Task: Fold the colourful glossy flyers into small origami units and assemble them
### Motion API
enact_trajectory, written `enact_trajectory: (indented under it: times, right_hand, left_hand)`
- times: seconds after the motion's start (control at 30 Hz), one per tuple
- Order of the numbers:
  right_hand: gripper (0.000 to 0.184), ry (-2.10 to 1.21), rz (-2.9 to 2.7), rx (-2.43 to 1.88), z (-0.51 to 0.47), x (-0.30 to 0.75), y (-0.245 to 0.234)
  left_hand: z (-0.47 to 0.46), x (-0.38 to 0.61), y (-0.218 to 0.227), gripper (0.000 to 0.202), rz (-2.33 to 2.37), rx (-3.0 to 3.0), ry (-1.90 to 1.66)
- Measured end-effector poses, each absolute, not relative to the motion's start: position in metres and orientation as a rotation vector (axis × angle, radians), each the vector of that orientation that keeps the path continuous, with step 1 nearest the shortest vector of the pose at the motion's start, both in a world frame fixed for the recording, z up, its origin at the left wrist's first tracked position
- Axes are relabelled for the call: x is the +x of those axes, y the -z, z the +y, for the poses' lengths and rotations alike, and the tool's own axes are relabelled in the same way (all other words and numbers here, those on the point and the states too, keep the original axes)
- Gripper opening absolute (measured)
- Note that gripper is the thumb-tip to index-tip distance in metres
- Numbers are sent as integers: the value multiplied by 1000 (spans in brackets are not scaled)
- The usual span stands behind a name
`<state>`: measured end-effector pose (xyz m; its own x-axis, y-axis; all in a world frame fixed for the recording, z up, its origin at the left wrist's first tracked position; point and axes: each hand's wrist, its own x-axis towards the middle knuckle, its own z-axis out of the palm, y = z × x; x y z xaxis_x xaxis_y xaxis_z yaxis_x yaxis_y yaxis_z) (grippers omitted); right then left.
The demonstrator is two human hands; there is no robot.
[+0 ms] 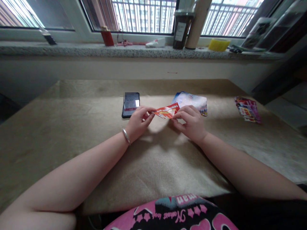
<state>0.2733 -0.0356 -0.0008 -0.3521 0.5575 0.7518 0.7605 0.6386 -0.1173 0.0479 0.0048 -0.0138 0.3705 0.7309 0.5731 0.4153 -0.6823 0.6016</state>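
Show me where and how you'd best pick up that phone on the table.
Probably grip the phone by its long edges, from above and the left: it lies flat, longer than wide, and the left hand is near its right side.

I pinch a small red packet [165,111] between my two hands, my left hand [140,121] at its left end and my right hand [192,123] at its right, just above the counter [146,172]. A silver bangle [126,136] circles my left wrist. A dark phone [130,105] lies just beyond my left hand, and pale blue printed sheets [194,99] lie overlapped beyond my right. Well off to my right sits a fanned bundle of colourful packets [248,110]. On the speckled windowsill [81,51] ahead stand a red container [107,37], a dark lidded jar [181,32] and something yellow [219,45].
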Motion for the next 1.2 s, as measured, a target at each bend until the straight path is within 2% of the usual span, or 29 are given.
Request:
enact_trajectory:
  times: [0.17,0.37,0.6,0.8,0.97,1.1,1.2]
  right_hand:
    - [9,375,-2114,-1016,-32,275,5]
    - [8,258,-2143,-967,-30,275,6]
    - [5,195,-2064,-1011,-29,278,9]
    - [23,153,-1988,-1065,-28,279,11]
    - [6,143,-2072,-1046,-27,280,11]
    - [5,117,-2144,-980,-25,283,11]
    - [7,95,-2206,-942,-24,286,10]
  left_hand:
    - [7,45,16,18,855,2111,-1258]
    - [1,48,14,12,817,2117,-1345]
    - [-5,47,7,8,773,2565,-1390]
    - [-7,41,6,16,690,3024,-1051]
    - [-10,43,7,18,640,3069,-1052]
    - [-8,42,6,30,670,3105,-1116]
    - [-7,39,3,25,717,3095,-1080]
